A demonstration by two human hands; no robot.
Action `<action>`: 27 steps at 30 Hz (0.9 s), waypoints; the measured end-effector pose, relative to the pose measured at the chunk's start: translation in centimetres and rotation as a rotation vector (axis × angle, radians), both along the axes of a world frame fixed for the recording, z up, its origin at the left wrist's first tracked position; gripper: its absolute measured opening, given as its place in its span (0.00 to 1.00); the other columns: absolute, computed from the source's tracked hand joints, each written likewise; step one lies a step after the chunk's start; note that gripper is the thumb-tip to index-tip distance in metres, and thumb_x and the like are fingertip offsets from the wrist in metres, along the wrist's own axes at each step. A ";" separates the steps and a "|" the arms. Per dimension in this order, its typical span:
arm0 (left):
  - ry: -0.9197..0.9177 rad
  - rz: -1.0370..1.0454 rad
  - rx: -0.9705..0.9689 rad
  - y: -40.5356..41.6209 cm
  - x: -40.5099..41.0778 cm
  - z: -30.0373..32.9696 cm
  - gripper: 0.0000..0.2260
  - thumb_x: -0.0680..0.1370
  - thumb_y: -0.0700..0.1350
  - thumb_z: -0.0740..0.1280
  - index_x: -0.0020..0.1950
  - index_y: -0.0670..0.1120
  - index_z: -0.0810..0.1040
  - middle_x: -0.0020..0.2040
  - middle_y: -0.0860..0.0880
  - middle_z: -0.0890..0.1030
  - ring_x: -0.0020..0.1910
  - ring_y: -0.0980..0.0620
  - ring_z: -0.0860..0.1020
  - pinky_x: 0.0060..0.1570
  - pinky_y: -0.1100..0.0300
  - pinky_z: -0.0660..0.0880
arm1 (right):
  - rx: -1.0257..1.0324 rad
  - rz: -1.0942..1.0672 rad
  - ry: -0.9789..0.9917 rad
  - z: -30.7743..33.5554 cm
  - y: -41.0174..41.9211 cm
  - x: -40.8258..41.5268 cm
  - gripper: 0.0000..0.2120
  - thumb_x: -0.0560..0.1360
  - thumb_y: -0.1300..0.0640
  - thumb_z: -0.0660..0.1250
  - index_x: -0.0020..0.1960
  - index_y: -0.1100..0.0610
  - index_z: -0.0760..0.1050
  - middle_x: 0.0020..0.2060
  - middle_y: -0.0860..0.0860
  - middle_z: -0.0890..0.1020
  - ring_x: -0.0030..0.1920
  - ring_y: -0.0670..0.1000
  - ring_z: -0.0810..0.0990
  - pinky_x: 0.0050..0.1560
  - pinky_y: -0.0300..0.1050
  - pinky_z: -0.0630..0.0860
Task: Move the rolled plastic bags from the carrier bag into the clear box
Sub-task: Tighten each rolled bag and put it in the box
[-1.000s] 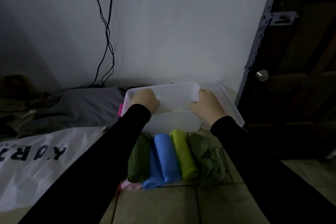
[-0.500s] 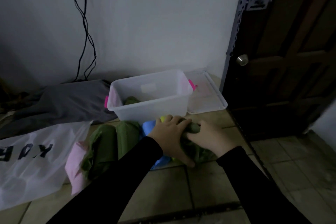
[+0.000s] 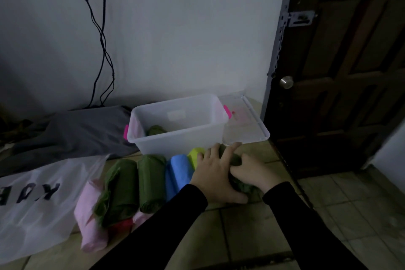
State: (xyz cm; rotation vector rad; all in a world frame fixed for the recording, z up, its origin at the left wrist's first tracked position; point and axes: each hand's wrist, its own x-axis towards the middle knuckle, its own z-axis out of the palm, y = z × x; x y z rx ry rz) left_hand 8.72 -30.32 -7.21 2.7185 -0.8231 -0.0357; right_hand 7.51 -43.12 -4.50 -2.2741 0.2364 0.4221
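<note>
Dim tiled floor (image 3: 252, 232) fills my view, with black sleeves reaching in from the bottom edge. Nearest, my left hand (image 3: 215, 176) lies over a dark green roll (image 3: 237, 178), fingers spread across its top, while my right hand (image 3: 255, 170) curls round the same roll from the other side. Just left of them lie a lime roll (image 3: 195, 154), a blue roll (image 3: 178, 171), two more dark green rolls (image 3: 135, 184) and a pink roll (image 3: 88, 215), partly on the white carrier bag (image 3: 32, 210). Beyond the rolls stands the clear box (image 3: 186, 136), one green roll (image 3: 156, 130) already inside, its lid (image 3: 247, 129) lying just beside it. Behind are a grey cloth (image 3: 81, 133), black cables (image 3: 103, 50) on the wall and a dark door (image 3: 341, 72).
</note>
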 end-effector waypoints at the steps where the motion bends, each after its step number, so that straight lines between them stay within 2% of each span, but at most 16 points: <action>1: 0.003 -0.011 -0.071 0.2 0.0 0.4 0.52 0.58 0.68 0.70 0.75 0.61 0.46 0.72 0.48 0.63 0.73 0.46 0.59 0.69 0.46 0.58 | 0.051 0.000 -0.028 0.4 -0.2 0.0 0.05 0.76 0.53 0.62 0.41 0.51 0.71 0.38 0.50 0.77 0.40 0.48 0.76 0.43 0.45 0.75; 3: 0.007 -0.020 -0.224 0.5 0.2 1.2 0.51 0.58 0.69 0.68 0.75 0.62 0.45 0.73 0.50 0.60 0.73 0.48 0.59 0.69 0.46 0.60 | 0.242 -0.057 -0.095 1.1 -0.5 0.0 0.04 0.75 0.51 0.63 0.47 0.49 0.75 0.45 0.49 0.81 0.47 0.50 0.79 0.51 0.49 0.77; 5: -0.021 -0.024 -0.382 1.0 0.5 1.9 0.51 0.59 0.69 0.71 0.74 0.63 0.46 0.74 0.53 0.59 0.74 0.51 0.59 0.70 0.46 0.62 | 0.509 -0.174 -0.124 1.8 -0.8 0.1 0.10 0.75 0.52 0.65 0.55 0.53 0.78 0.48 0.51 0.84 0.49 0.50 0.82 0.52 0.47 0.79; 6: -0.039 -0.028 -0.471 1.4 0.6 2.1 0.51 0.59 0.68 0.73 0.74 0.63 0.48 0.74 0.54 0.59 0.74 0.52 0.60 0.71 0.48 0.63 | 0.626 -0.212 -0.118 2.1 -0.9 0.3 0.11 0.75 0.52 0.66 0.55 0.55 0.79 0.48 0.53 0.85 0.48 0.51 0.83 0.50 0.46 0.79; 8: -0.035 -0.044 -0.635 2.0 0.6 2.5 0.52 0.57 0.64 0.77 0.73 0.64 0.49 0.73 0.55 0.61 0.73 0.56 0.61 0.72 0.54 0.63 | 0.882 -0.255 -0.098 2.6 -0.8 0.5 0.11 0.77 0.51 0.64 0.51 0.57 0.81 0.44 0.55 0.86 0.44 0.52 0.85 0.46 0.44 0.80; 10: 0.021 -0.056 -0.752 2.4 0.6 2.6 0.54 0.57 0.59 0.79 0.73 0.63 0.48 0.73 0.57 0.61 0.73 0.59 0.61 0.71 0.58 0.63 | 1.160 -0.335 -0.030 2.9 -0.6 0.6 0.17 0.78 0.50 0.61 0.41 0.57 0.84 0.36 0.55 0.85 0.35 0.51 0.84 0.35 0.41 0.80; 12: 0.075 -0.049 -0.852 2.4 0.5 2.8 0.55 0.58 0.55 0.81 0.73 0.62 0.47 0.73 0.57 0.60 0.72 0.59 0.62 0.68 0.58 0.67 | 1.347 -0.377 0.065 3.1 0.2 0.6 0.19 0.73 0.46 0.65 0.34 0.58 0.85 0.33 0.57 0.84 0.30 0.53 0.84 0.30 0.42 0.80; 14: 0.140 -0.047 -0.953 2.2 0.4 3.2 0.55 0.58 0.51 0.81 0.72 0.62 0.47 0.72 0.57 0.62 0.70 0.62 0.66 0.63 0.64 0.70 | 1.417 -0.330 0.122 3.1 1.3 0.3 0.20 0.60 0.43 0.72 0.37 0.61 0.85 0.35 0.59 0.85 0.32 0.55 0.84 0.30 0.46 0.81; 15: 0.165 -0.048 -0.978 2.3 0.4 3.5 0.55 0.58 0.48 0.82 0.72 0.63 0.47 0.71 0.57 0.63 0.67 0.63 0.69 0.59 0.68 0.71 | 1.443 -0.302 0.144 3.0 1.8 0.5 0.23 0.58 0.43 0.73 0.41 0.62 0.85 0.37 0.61 0.85 0.34 0.56 0.85 0.32 0.47 0.82; 17: 0.156 -0.044 -0.952 2.8 0.7 4.0 0.54 0.59 0.45 0.81 0.72 0.64 0.47 0.69 0.56 0.64 0.64 0.62 0.72 0.55 0.70 0.73 | 1.417 -0.309 0.146 2.9 2.3 0.8 0.23 0.69 0.43 0.64 0.42 0.63 0.84 0.38 0.61 0.84 0.34 0.57 0.84 0.32 0.46 0.82; 19: 0.098 -0.038 -0.869 3.7 1.2 4.6 0.54 0.59 0.48 0.81 0.73 0.63 0.48 0.69 0.53 0.64 0.67 0.59 0.70 0.62 0.63 0.72 | 1.320 -0.362 0.060 3.2 1.9 1.5 0.22 0.78 0.51 0.57 0.38 0.63 0.82 0.35 0.60 0.81 0.30 0.55 0.82 0.29 0.41 0.79; 21: 0.039 -0.049 -0.762 4.8 1.9 5.1 0.55 0.58 0.52 0.81 0.74 0.63 0.48 0.70 0.50 0.63 0.70 0.53 0.67 0.68 0.51 0.69 | 1.101 -0.454 -0.087 3.5 1.2 2.3 0.16 0.78 0.61 0.57 0.36 0.61 0.79 0.31 0.57 0.81 0.29 0.53 0.80 0.27 0.38 0.76; 22: 0.008 -0.052 -0.688 5.3 2.3 5.4 0.55 0.58 0.54 0.81 0.74 0.64 0.48 0.69 0.50 0.63 0.70 0.51 0.66 0.68 0.48 0.68 | 0.996 -0.494 -0.134 3.5 0.7 2.8 0.14 0.77 0.64 0.57 0.37 0.60 0.78 0.31 0.57 0.81 0.31 0.54 0.80 0.29 0.39 0.76; 25: -0.077 -0.064 -0.394 6.1 2.7 6.5 0.55 0.57 0.58 0.80 0.75 0.62 0.48 0.67 0.51 0.63 0.67 0.51 0.63 0.68 0.49 0.65 | 0.771 -0.450 -0.285 4.2 -0.4 4.2 0.15 0.78 0.66 0.54 0.42 0.59 0.78 0.38 0.59 0.81 0.39 0.56 0.79 0.40 0.44 0.76; 27: -0.135 -0.097 -0.243 6.3 2.7 6.8 0.56 0.57 0.59 0.79 0.76 0.57 0.48 0.67 0.50 0.63 0.66 0.50 0.62 0.67 0.52 0.64 | 0.615 -0.390 -0.388 4.4 -1.0 5.0 0.13 0.78 0.64 0.54 0.46 0.63 0.78 0.42 0.64 0.81 0.41 0.57 0.79 0.42 0.44 0.73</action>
